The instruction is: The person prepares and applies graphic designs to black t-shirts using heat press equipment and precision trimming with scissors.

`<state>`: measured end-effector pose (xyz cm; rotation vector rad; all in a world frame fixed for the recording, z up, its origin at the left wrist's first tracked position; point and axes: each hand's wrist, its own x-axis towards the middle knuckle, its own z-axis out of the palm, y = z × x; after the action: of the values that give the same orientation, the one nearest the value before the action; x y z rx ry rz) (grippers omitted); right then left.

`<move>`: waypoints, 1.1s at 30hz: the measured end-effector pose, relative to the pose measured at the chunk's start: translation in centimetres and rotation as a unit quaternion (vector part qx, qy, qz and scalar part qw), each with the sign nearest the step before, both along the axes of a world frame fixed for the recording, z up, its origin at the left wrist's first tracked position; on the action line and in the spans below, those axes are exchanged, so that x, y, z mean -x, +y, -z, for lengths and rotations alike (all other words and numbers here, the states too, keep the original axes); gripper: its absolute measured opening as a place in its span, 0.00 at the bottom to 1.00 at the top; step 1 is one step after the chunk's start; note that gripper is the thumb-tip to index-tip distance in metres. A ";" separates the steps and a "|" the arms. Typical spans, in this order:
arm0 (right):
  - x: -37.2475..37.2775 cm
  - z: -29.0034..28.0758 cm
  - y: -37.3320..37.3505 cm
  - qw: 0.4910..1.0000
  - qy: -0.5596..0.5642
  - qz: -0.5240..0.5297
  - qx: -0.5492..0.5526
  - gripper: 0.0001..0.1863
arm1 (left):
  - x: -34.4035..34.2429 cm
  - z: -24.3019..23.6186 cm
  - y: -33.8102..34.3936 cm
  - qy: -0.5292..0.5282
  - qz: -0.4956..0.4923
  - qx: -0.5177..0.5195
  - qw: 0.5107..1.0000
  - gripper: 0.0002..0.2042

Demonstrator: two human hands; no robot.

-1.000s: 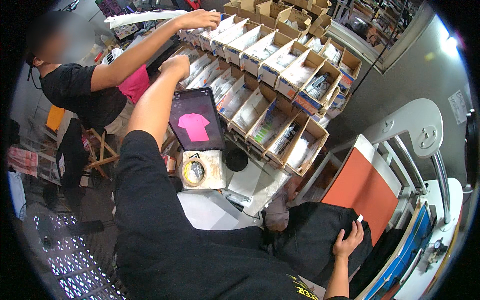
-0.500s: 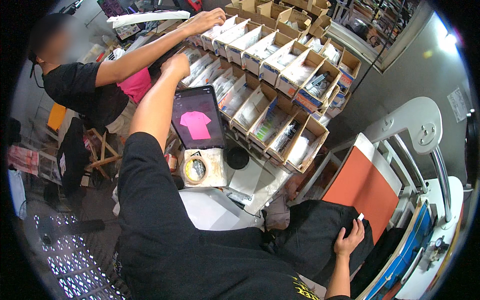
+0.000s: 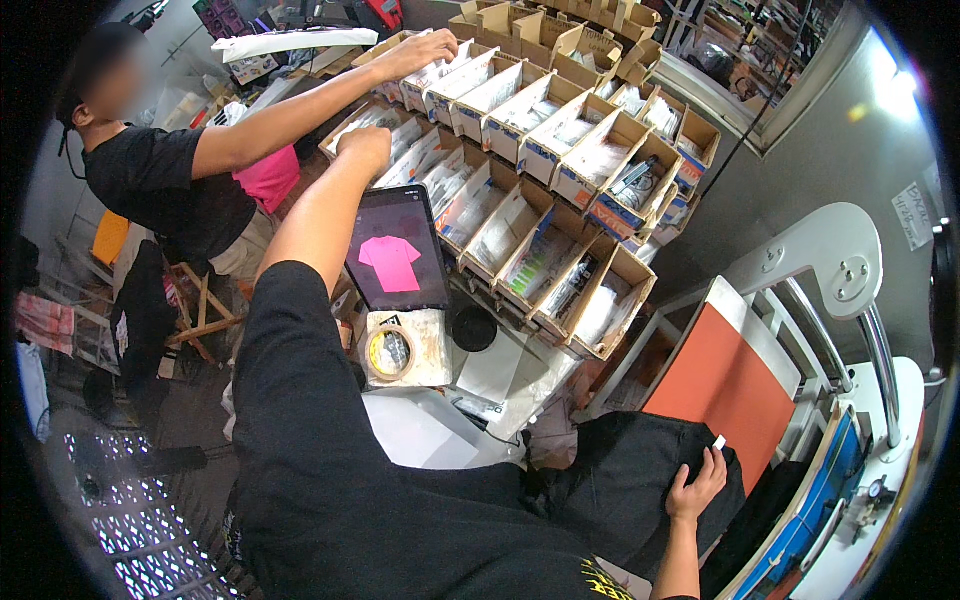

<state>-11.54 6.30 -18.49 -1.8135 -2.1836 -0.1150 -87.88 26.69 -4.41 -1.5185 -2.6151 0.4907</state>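
My left hand reaches to the left end of the lower row of cardboard bins, which hold clear plastic packets. Its fingers curl down, and what they grip, if anything, is hidden. My right hand lies on a black garment, fingers apart, near a small white tag at its edge. The garment covers the near part of the orange platen of a press. Beyond my left hand, another person's hand touches the left end of the upper bin row.
A tablet showing a pink T-shirt stands below the bins. Before it, a tape roll lies on a pale block, beside a round black object. The white press arm rises on the right. The other person is on the left.
My left hand has shifted slightly right and down at the lower bins. The view has tilted a little. My right hand stays on the black garment.
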 end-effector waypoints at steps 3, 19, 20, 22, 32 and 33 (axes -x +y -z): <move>-0.1 0.1 -0.1 1.000 -0.005 0.000 -0.004 0.29 | -2.2 -3.6 -0.4 -0.004 -0.004 0.072 0.997 0.17; -0.2 0.0 -0.1 1.000 0.003 -0.001 0.009 0.29 | 4.7 -1.8 -0.2 -0.174 -0.064 0.019 0.982 0.13; -0.1 0.0 -0.1 1.000 0.000 0.000 0.003 0.29 | 5.1 -1.9 -0.5 -0.211 -0.070 0.028 0.975 0.14; -0.1 0.0 -0.3 1.000 0.001 0.004 -0.003 0.29 | 4.6 -3.1 -1.2 -0.306 -0.084 -0.063 0.946 0.14; -0.3 0.1 0.0 0.999 0.038 -0.006 -0.011 0.28 | 0.9 -4.3 -3.3 -0.336 -0.156 -0.315 0.874 0.09; -0.2 0.3 0.3 0.999 0.041 -0.012 -0.012 0.28 | 1.7 -3.5 -3.6 -0.281 -0.162 -0.327 0.888 0.09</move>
<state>-11.33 6.58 -18.75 -1.7472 -2.1379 -0.0602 -89.56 23.13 -0.90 -1.0987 -2.9608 -0.8862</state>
